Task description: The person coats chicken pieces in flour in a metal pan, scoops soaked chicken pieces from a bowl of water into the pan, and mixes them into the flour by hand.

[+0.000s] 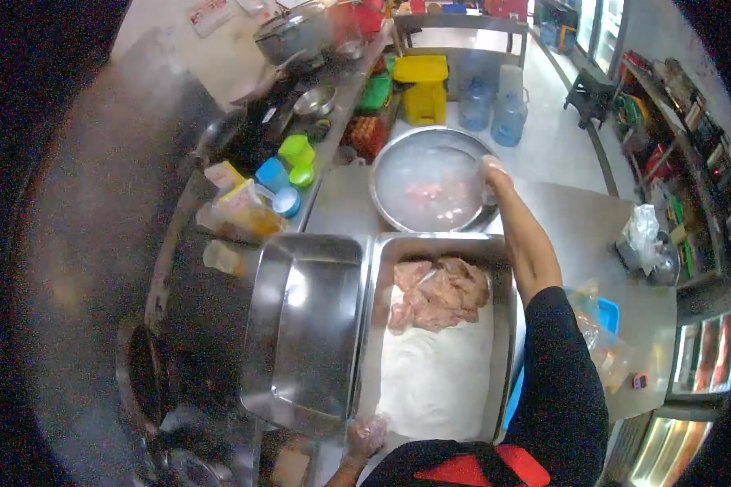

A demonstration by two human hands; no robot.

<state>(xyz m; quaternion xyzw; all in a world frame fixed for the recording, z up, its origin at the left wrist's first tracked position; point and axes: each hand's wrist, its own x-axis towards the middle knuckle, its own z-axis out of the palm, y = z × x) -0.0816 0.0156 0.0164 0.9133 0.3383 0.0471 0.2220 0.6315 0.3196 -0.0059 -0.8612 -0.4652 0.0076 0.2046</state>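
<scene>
My right hand [495, 172], in a clear plastic glove, is closed on the right rim of a large round metal bowl [379, 192]. Cloudy liquid with pinkish pieces [426, 193] lies in the bowl. Nearer to me is a deep metal tray [503, 325] holding white powder [434, 377], with raw meat pieces [439, 294] heaped at its far end. My left hand [367, 436], also gloved, has its fingers curled at this tray's near left corner. To the left of it stands a second deep metal tray [317, 341] with a bare, shiny bottom.
Along the left run dark cooking equipment and a counter with plastic containers [298, 150] and a small metal bowl [315, 101]. Water jugs [508, 119] and a yellow bin [422, 91] stand beyond. Plastic bags [605, 341] and a small red device [640, 381] lie at right.
</scene>
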